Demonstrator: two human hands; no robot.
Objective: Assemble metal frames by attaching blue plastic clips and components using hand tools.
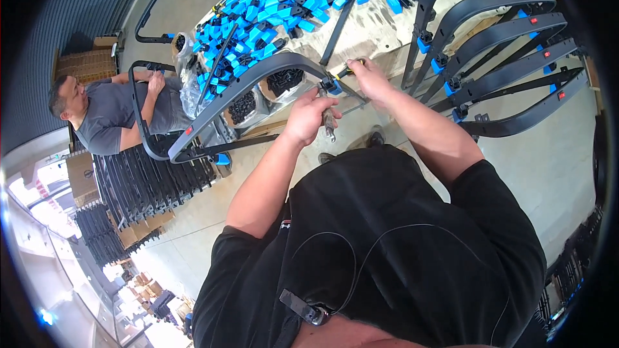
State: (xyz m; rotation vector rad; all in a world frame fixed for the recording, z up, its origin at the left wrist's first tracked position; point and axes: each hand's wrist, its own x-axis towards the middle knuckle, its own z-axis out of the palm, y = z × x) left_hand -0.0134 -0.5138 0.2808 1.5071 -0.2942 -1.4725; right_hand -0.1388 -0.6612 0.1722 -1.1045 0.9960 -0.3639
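In front of me a black curved frame (248, 76) lies across the near edge of the worktable. A blue-and-black clip (331, 85) sits at its right end. My left hand (308, 118) is closed at that end, beside the clip. From its fingers a silver metal tool (330, 127), which looks like a wrench, points down. My right hand (372, 82) is closed around a slim tool with yellow and black parts (343, 73), its tip at the clip. Fingers partly hide both tools, so their exact kinds are unclear.
Many blue-and-black clips (277, 9) are heaped on the wooden worktable (380, 22). Bags of small black parts (284, 80) stand at its near side. Several finished-looking curved frames (503, 22) lean at the right. On the left, a co-worker (106, 113) holds another frame (138, 116).
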